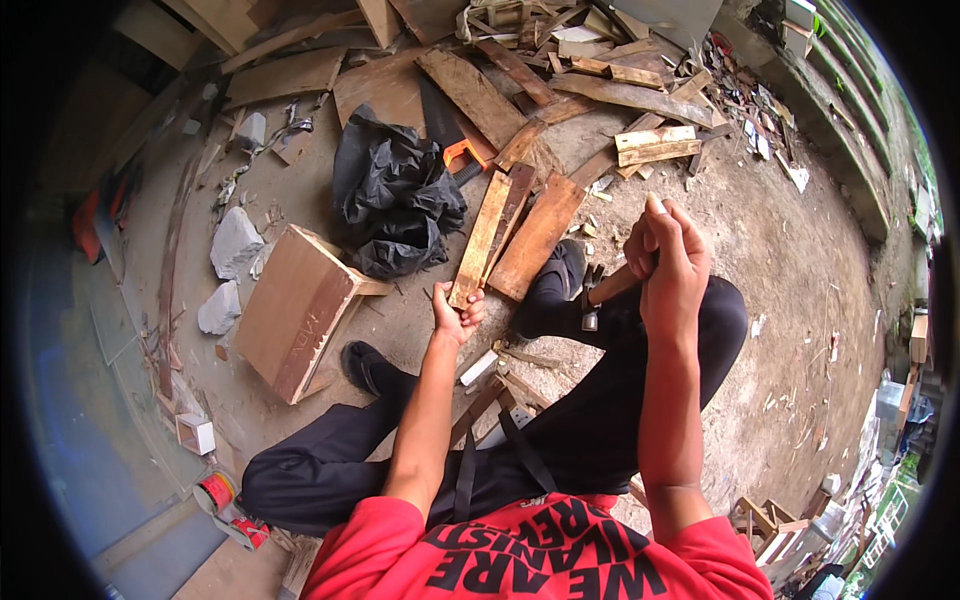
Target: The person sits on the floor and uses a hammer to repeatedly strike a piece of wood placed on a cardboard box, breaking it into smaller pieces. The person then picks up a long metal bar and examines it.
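Note:
My left hand is closed round the near end of a narrow wooden strip, which points away from me. A darker strip lies close along its right side; whether my fingers also hold it, I cannot tell. Just to the right is a wider brown board, near my shoe. My right hand, raised over my right knee, is closed on a hammer. The wooden handle runs left from my fist to the metal hammer head, which hangs by my lower leg.
A crumpled black plastic bag lies ahead, next to an orange-handled saw. At left stand a wooden box and pale broken blocks. Loose planks are heaped at the far side. A concrete ledge borders the right.

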A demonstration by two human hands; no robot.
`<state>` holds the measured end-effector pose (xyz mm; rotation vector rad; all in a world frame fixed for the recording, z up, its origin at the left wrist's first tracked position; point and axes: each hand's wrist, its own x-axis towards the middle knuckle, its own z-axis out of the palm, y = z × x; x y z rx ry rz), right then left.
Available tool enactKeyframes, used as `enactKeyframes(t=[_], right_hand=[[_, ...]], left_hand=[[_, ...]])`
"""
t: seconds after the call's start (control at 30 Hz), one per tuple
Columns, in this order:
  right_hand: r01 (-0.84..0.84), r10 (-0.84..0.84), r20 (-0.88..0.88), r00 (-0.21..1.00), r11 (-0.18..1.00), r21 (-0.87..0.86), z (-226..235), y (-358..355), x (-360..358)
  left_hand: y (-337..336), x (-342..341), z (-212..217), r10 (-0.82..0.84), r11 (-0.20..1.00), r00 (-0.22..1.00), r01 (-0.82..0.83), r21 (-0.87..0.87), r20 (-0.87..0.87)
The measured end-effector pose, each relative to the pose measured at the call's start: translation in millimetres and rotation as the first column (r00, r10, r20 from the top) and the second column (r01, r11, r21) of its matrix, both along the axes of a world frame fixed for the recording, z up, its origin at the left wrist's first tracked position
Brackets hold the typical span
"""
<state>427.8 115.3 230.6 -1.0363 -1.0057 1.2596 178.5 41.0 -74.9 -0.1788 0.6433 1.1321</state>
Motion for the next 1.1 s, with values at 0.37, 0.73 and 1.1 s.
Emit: enactKeyframes(t=[0.37,0.73,1.1], right_hand=[[-0.038,0.038,-0.032,0.999,0.999,0.005,0.8,-3.4,-4.3],[0.017,-0.018,-0.034,0.999,1.0,-0.021,-16.0,6.5,14.8],[0.071,-0.069,0.052,0.996,0.997,-0.038,-4.0,9.5,20.8]], left_hand=[[-33.0,-11.0,-35.0,0.068,0.985,0.584,0.091,0.148,-0.809],[-23.8,-13.3,-42.1,0.285,0.888,-0.412,0.454,0.076,-0.865],[104.9,24.5,-89.1,0.0,0.835,-0.367,0.511,-0.202,-0.93]])
